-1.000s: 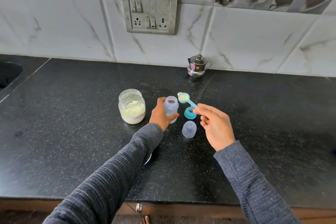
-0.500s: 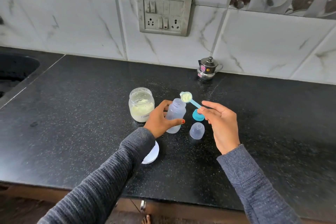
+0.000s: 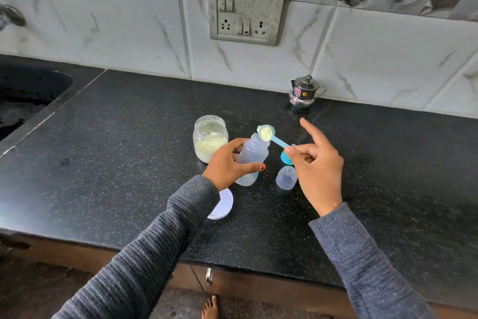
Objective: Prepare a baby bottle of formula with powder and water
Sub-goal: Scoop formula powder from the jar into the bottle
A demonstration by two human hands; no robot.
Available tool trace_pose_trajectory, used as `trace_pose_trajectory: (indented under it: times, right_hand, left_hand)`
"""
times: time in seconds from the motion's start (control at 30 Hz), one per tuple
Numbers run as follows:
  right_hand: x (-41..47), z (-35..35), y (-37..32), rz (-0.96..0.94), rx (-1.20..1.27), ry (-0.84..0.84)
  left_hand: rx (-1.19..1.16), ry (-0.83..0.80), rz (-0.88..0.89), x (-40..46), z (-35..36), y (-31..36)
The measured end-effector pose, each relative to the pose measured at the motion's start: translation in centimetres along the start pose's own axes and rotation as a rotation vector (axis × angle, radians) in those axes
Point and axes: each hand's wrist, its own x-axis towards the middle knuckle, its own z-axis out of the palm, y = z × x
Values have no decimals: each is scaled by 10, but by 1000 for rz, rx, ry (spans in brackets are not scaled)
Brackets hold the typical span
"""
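Note:
My left hand (image 3: 227, 164) grips a clear baby bottle (image 3: 252, 161), tilted on the black counter (image 3: 129, 163). My right hand (image 3: 316, 161) pinches the handle of a blue scoop (image 3: 270, 136), index finger pointing up. The scoop's bowl, full of pale powder, is tipped at the bottle's open mouth. An open glass jar of formula powder (image 3: 210, 142) stands just left of the bottle. The bottle's clear cap (image 3: 286, 177) and teal collar (image 3: 284, 158) lie to the right, the collar partly hidden by my right hand.
A white jar lid (image 3: 222, 204) lies under my left wrist. A small steel pot (image 3: 304, 93) stands at the tiled wall. A dark sink (image 3: 25, 91) sits at far left. A switch panel (image 3: 245, 13) is on the wall. The counter's front edge is near me.
The scoop has moved left to the bottle's mouth and tipped. My left hand has tilted the bottle toward it. My right index finger has lifted.

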Motion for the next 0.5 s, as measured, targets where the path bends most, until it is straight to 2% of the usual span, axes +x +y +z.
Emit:
trace_pose_trajectory:
  times: [0.5]
  right_hand:
    - [-4,-7,-1,-176,-175,0]
  left_hand:
    - [1,-25,8,0,5,0]
